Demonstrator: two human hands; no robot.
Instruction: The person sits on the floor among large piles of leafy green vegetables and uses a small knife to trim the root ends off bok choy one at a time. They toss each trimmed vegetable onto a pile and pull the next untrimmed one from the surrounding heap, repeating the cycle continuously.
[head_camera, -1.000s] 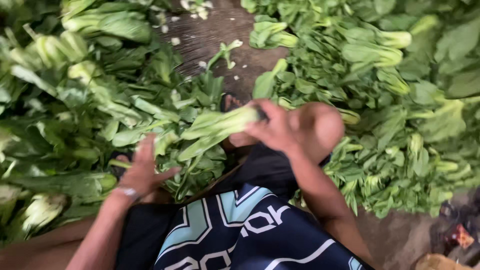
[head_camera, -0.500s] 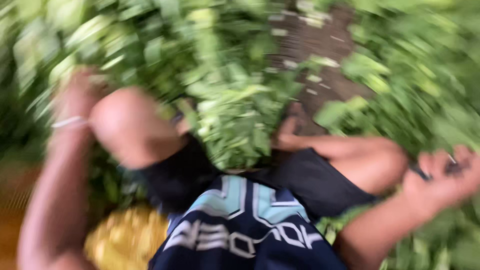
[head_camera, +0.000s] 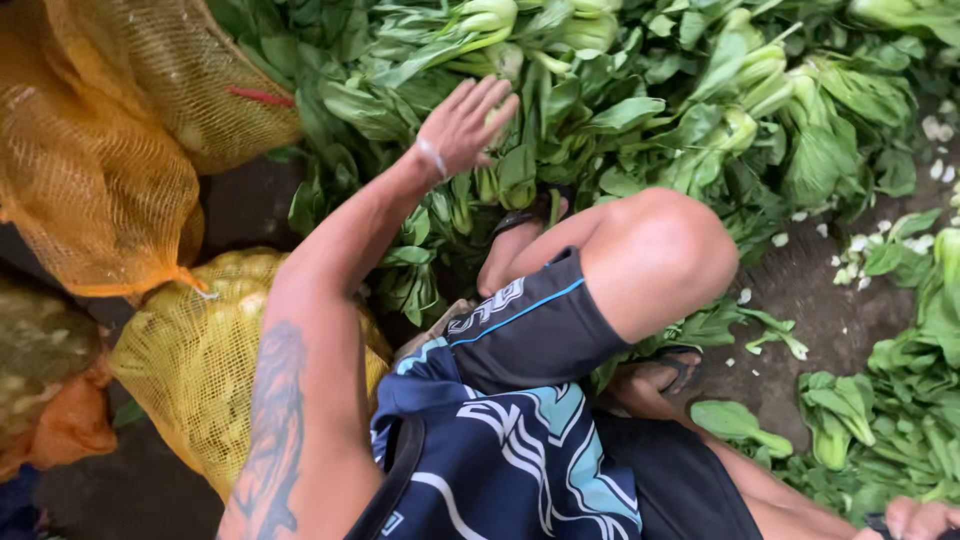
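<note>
Fingers spread and flat, the left hand (head_camera: 463, 125) reaches out at about eleven o'clock from the bent knee (head_camera: 655, 250), open palm down on the heap of leafy greens (head_camera: 620, 90) and gripping nothing; a thin band circles its wrist. The nearest pale-stemmed bunch (head_camera: 480, 20) lies just beyond the fingertips at twelve o'clock. The right hand (head_camera: 925, 518) shows only as an edge at five o'clock in the frame's corner, near a smaller pile of greens (head_camera: 900, 420) on the bare ground (head_camera: 800, 290); I cannot tell whether it is open or closed. At nine o'clock from the left arm sit an orange mesh sack (head_camera: 100, 150) and a yellow mesh sack (head_camera: 190, 360), touching each other. To lift a bunch cleanly, I judge the hand should close low around the thick stems rather than the leaves, which would tear.
</note>
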